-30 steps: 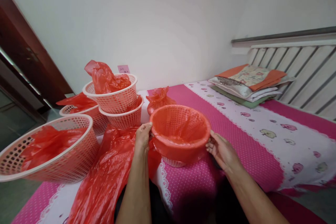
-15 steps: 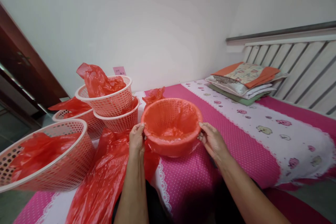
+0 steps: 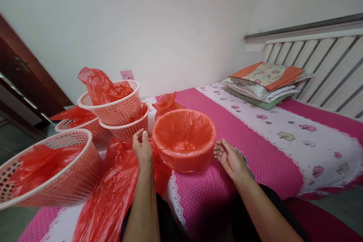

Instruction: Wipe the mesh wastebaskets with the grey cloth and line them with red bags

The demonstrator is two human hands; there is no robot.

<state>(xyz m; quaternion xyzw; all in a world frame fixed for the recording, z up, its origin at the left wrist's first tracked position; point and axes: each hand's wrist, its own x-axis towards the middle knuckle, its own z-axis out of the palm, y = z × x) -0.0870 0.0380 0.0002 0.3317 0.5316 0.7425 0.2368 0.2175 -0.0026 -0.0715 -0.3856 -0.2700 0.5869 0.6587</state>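
A round plastic basket covered inside and out by a red plastic bag rests on the pink dotted bedspread in front of me. My left hand is just off its left side, fingers loosely bent and holding nothing. On the other side, my right hand hovers near the basket wall, palm turned in and fingers apart, with nothing in it. A large crumpled red plastic sheet spreads under and beside my left forearm. Behind the basket sits another bunched red plastic bag.
Several pink baskets stand at the left with red plastic inside: a near one, a stacked one and others behind. Folded cushions lie at the right by the white radiator. A pink note is on the wall.
Both hands have let go of the basket's rim and moved slightly outward. The basket, held by both sides before, now sits free on the bedspread, a little lower in view.
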